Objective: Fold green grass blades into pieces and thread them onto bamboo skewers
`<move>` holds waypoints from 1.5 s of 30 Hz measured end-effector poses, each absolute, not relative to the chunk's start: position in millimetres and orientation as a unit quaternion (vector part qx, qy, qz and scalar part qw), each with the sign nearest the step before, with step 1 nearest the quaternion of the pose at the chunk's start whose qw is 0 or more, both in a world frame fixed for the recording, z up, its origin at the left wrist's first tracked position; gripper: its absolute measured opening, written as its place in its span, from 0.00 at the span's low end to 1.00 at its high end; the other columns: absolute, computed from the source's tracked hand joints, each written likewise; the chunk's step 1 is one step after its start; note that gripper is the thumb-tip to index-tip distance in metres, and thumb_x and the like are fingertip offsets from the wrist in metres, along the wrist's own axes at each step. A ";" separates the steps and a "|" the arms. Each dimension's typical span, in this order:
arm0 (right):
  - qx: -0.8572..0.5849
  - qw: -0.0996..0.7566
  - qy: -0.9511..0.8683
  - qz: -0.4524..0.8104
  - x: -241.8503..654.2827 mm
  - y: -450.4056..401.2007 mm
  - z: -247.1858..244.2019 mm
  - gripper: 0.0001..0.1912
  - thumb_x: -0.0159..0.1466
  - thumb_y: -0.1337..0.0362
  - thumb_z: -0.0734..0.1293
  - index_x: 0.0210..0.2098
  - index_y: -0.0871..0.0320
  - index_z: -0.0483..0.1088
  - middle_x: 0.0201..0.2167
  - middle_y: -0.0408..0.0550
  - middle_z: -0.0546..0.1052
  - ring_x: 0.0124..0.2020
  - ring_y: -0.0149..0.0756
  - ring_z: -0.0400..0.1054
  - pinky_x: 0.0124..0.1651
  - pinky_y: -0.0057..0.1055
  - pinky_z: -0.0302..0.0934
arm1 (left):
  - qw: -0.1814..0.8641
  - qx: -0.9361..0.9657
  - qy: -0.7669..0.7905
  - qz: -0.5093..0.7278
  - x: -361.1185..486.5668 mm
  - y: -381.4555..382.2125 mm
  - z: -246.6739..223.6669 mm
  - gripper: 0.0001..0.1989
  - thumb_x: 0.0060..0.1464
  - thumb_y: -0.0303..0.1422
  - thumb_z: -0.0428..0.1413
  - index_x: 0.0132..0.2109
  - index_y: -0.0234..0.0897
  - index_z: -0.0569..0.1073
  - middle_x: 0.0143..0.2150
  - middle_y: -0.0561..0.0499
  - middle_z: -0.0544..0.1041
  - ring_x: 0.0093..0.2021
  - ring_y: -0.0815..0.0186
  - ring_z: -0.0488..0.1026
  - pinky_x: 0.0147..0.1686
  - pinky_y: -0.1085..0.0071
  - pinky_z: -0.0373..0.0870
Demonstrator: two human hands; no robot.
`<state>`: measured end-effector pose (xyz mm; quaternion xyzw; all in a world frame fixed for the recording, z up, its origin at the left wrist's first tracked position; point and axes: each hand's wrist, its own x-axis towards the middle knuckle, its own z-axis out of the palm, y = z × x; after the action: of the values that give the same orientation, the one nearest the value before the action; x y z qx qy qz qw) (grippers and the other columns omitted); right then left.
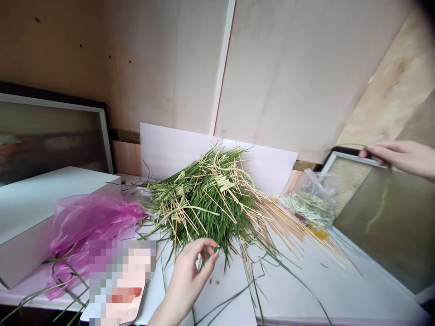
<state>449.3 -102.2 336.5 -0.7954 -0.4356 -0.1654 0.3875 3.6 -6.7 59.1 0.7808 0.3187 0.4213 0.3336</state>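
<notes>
My left hand [185, 276] is in front of a heap of green grass blades [210, 222], thumb and forefinger curled together in a pinch. What it holds, if anything, is too small to make out. Out at the far right my right hand [404, 156] is raised above the table, its fingers closed on a long thin grass blade [382, 206]. One part of that blade hangs down, blurred, and another sticks out to the left of the fingertips. Pale woven or folded grass pieces [222, 182] and thin wooden sticks [282, 222] lie on and beside the heap.
A pink plastic bag [98, 222] and a white box [61, 199] are on the left. In front of them lies a phone [137, 308] with a pixelated screen. A clear bag of pale green pieces [312, 203] stands right, beside a framed panel [380, 226]. Loose blades cross the white table [299, 294].
</notes>
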 end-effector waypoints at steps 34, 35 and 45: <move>-0.569 0.292 -0.676 0.366 197.5 -100.9 6.9 0.16 0.77 0.61 0.55 0.31 0.54 0.60 0.31 0.40 0.69 0.36 0.37 0.67 0.41 0.30 0.57 | 0.221 0.895 0.299 0.245 -2.2 -38.7 12.4 0.10 0.65 0.38 0.57 0.49 0.43 0.79 0.44 0.48 0.82 0.46 0.55 0.70 0.48 0.56 0.65; -0.571 0.290 -0.674 0.369 197.1 -101.0 5.8 0.17 0.77 0.60 0.54 0.30 0.54 0.58 0.30 0.40 0.68 0.35 0.37 0.66 0.40 0.30 0.57 | 0.211 0.897 0.296 0.251 -0.8 -39.7 10.3 0.09 0.65 0.38 0.57 0.48 0.42 0.79 0.43 0.48 0.82 0.45 0.55 0.70 0.47 0.56 0.64; -0.576 0.248 -0.697 0.347 199.9 -101.9 4.0 0.17 0.77 0.61 0.55 0.31 0.54 0.61 0.32 0.40 0.69 0.38 0.38 0.66 0.43 0.32 0.56 | 0.137 0.900 0.249 0.329 3.6 -40.9 -6.8 0.08 0.67 0.36 0.56 0.40 0.41 0.78 0.35 0.53 0.80 0.38 0.61 0.67 0.42 0.62 0.55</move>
<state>199.9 -101.9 4.0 -0.5759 -0.6971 0.3474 0.2485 3.6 -40.9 -6.8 0.9004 0.2495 0.3292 0.1368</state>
